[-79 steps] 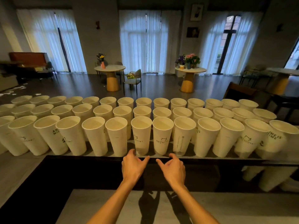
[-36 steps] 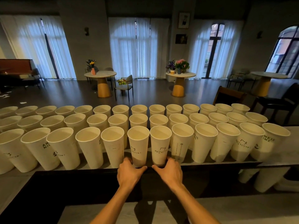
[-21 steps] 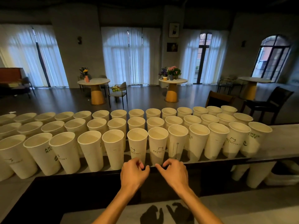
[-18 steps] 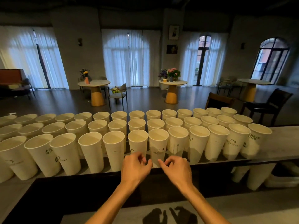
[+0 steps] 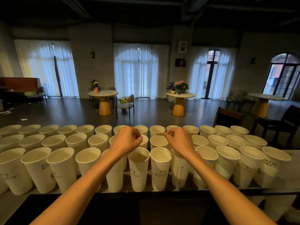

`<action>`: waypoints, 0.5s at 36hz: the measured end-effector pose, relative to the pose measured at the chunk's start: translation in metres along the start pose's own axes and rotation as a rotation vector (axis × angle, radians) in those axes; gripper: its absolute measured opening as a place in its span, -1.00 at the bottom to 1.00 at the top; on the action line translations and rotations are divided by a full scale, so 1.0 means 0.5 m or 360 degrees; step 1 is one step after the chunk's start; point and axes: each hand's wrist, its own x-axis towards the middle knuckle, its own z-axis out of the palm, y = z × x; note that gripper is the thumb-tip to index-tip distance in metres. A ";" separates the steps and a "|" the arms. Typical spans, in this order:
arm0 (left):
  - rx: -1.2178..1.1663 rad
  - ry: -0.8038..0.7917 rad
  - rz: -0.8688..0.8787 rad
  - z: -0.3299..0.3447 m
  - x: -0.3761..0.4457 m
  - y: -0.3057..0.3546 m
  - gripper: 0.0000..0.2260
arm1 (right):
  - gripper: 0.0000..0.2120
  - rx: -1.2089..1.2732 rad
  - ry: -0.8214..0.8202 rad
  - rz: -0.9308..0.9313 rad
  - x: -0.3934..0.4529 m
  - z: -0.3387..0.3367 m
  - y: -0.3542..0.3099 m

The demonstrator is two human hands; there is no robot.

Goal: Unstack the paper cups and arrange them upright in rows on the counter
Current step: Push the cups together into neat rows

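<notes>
dim hall beyond the counter (image 5: 279, 188): sheer curtains over tall windows, round tables (image 5: 103, 93) on tan pedestal bases with flower vases, dark chairs, framed pictures on a pillar.

paper cups (image 5: 159, 169) stand upright, mouths open, in three rows running the counter's length, packed rim to rim. no stack visible anywhere in view. a few more cups show below the counter edge at lower right, blurred.

left hand (image 5: 127, 140) reaches over the near row, above the middle row; fingers (image 5: 135, 135) loosely curled, and i cannot make out anything pinched between them. one cup rim sits right against the fingertips, but contact is not clear.

right hand (image 5: 180, 140) mirrors it, just right of centre, fingers curled inward over the middle and back rows. no cup lifted. whether it touches a rim cannot be told.

judgement: unstacking looks finished; step in hand seems to be a final check or nudging of middle-row cups into line.

next move, if any, calls for a light touch on the rims. cups are empty, tall and tapered, so they tip easily, and the forearms pass low over the near row. one knocked cup could topple its neighbours.
</notes>
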 end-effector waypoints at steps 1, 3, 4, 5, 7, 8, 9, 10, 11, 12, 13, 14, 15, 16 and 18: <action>0.0055 -0.0039 0.0021 0.001 0.003 -0.004 -0.87 | -0.79 -0.0098 -0.0029 -0.0011 0.017 0.003 0.006; 0.0139 -0.0124 0.0049 0.008 0.019 -0.020 -0.86 | -0.79 -0.0259 -0.0123 0.0006 0.061 0.020 0.016; 0.0161 -0.0174 0.0053 0.012 0.026 -0.027 -0.85 | -0.79 -0.0335 -0.0167 0.0021 0.080 0.028 0.018; 0.0180 -0.0216 0.0067 0.018 0.034 -0.035 -0.85 | -0.78 -0.0413 -0.0218 0.0036 0.098 0.035 0.021; 0.0214 -0.0270 0.0083 0.029 0.046 -0.048 -0.84 | -0.76 -0.0508 -0.0316 0.0039 0.125 0.049 0.026; 0.0237 -0.0286 0.0091 0.034 0.050 -0.052 -0.83 | -0.74 -0.0529 -0.0363 0.0032 0.136 0.058 0.029; 0.0249 -0.0292 0.0105 0.037 0.051 -0.054 -0.83 | -0.72 -0.0556 -0.0416 0.0012 0.139 0.064 0.032; 0.0249 -0.0299 0.0108 0.042 0.058 -0.057 -0.83 | -0.70 -0.0594 -0.0478 -0.0023 0.148 0.075 0.037; 0.0242 -0.0304 0.0112 0.047 0.064 -0.059 -0.82 | -0.68 -0.0634 -0.0536 -0.0064 0.155 0.085 0.041; 0.0241 -0.0312 0.0108 0.053 0.074 -0.062 -0.82 | -0.67 -0.0661 -0.0585 -0.0107 0.164 0.097 0.045; 0.0249 -0.0324 0.0114 0.056 0.078 -0.061 -0.81 | -0.67 -0.0671 -0.0616 -0.0139 0.167 0.102 0.048; 0.0258 -0.0341 0.0110 0.060 0.084 -0.061 -0.80 | -0.67 -0.0672 -0.0641 -0.0162 0.173 0.110 0.050; 0.0263 -0.0364 0.0110 0.064 0.090 -0.062 -0.79 | -0.69 -0.0667 -0.0643 -0.0185 0.178 0.115 0.050; 0.0264 -0.0398 0.0107 0.067 0.094 -0.061 -0.78 | -0.71 -0.0661 -0.0635 -0.0201 0.182 0.119 0.052; 0.0263 -0.0469 0.0118 0.072 0.100 -0.058 -0.77 | -0.76 -0.0636 -0.0623 -0.0225 0.188 0.125 0.054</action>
